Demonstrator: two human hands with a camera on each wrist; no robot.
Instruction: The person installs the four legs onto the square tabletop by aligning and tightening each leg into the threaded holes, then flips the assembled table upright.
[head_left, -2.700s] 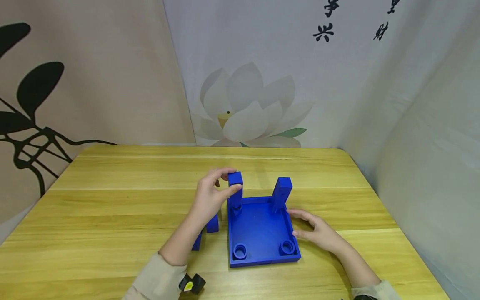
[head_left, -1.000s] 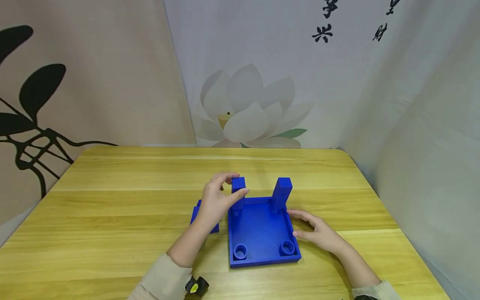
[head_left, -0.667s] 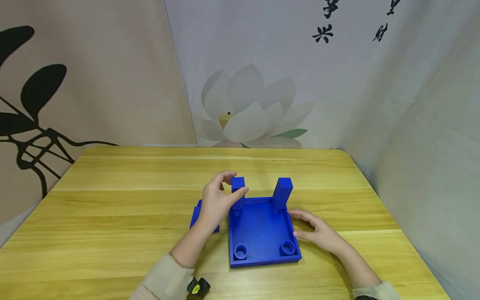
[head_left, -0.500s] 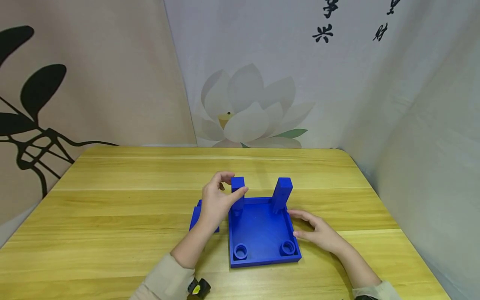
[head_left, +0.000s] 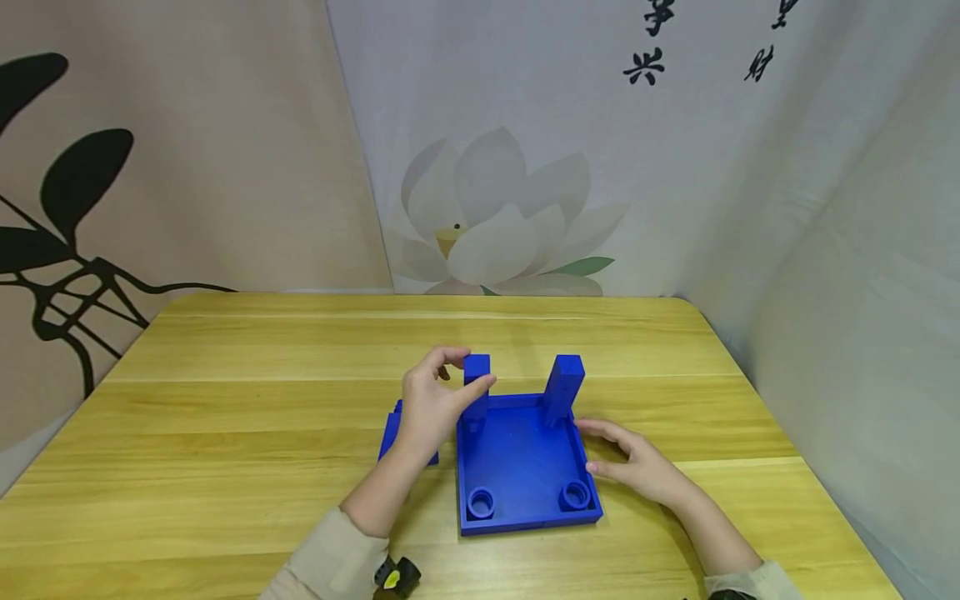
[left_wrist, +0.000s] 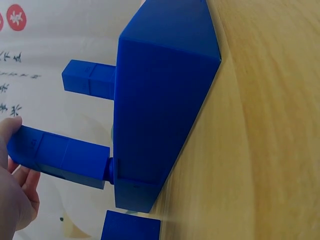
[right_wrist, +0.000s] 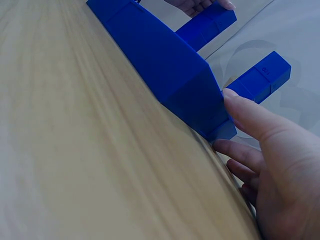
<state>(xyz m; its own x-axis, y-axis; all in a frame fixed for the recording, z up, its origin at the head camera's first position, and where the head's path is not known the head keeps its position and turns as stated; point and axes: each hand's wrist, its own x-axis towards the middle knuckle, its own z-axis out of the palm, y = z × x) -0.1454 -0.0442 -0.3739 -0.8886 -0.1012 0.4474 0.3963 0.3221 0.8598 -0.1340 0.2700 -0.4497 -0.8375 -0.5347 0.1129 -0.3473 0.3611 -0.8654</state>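
A square blue tray (head_left: 525, 467) with low walls lies on the table, ring-shaped sockets at its two near corners. My left hand (head_left: 431, 404) pinches a square blue leg (head_left: 476, 387) near its top, over the far left corner. In the left wrist view a narrow neck shows between this leg (left_wrist: 70, 155) and the tray. A second blue leg (head_left: 564, 387) stands at the far right corner, leaning slightly outward. My right hand (head_left: 637, 467) rests its thumb and fingertips against the outside of the tray's right wall, fingers loosely bent.
Left of the tray, partly hidden behind my left forearm, lie more blue pieces (head_left: 390, 433). The wooden table (head_left: 247, 433) reaches back to a fabric backdrop (head_left: 510, 208) printed with a lotus.
Since the earliest frame my left hand and the leg have shifted slightly right and toward me; they barely move in the last second. The right hand and tray stay put.
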